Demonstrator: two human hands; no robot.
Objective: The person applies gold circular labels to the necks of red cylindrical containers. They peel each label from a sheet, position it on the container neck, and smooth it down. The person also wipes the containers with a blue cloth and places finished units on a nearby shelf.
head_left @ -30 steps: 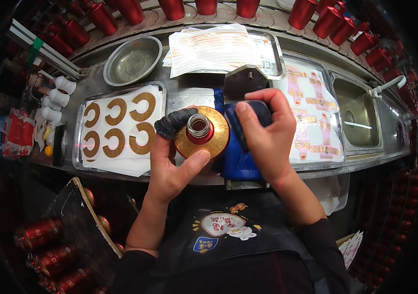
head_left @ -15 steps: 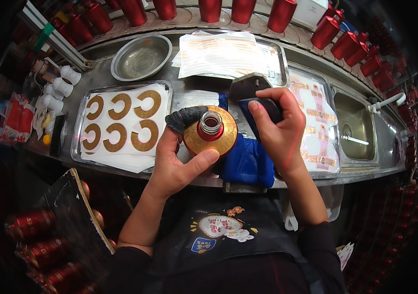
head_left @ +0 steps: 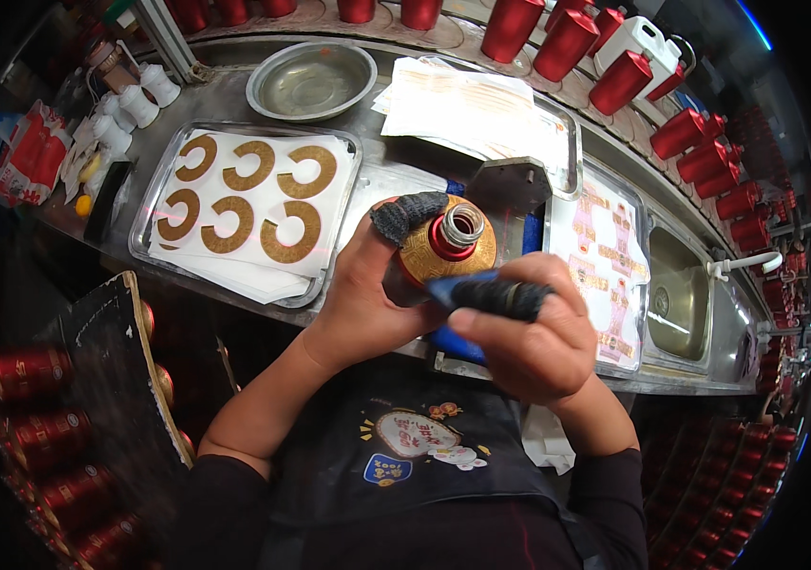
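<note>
My left hand (head_left: 360, 299) is wrapped around a red bottle (head_left: 424, 245) and tilts its open threaded neck away from me. A gold ring-shaped decal covers the bottle's shoulder. Dark knitted covers sleeve a finger of each hand. My right hand (head_left: 543, 337) pinches a flat blue scraper (head_left: 455, 285), blurred by motion, whose edge is at the near right side of the gold shoulder. Beneath the hands a blue cloth (head_left: 462, 344) is mostly hidden. Just beyond the bottle stands a dark angular plate (head_left: 512, 183).
To the left lies a tray (head_left: 355, 152) with sheets of gold C-shaped decals (head_left: 228, 224). Behind are a metal bowl (head_left: 312, 84) and a paper stack (head_left: 462, 106). Patterned decal sheets (head_left: 598, 271) and a sink (head_left: 679, 294) are at right. Red bottles (head_left: 513, 28) line the far conveyor.
My right hand has come down and left, bringing the scraper from the dark plate to the bottle's shoulder. The bottle is tilted more away from me. The view has shifted.
</note>
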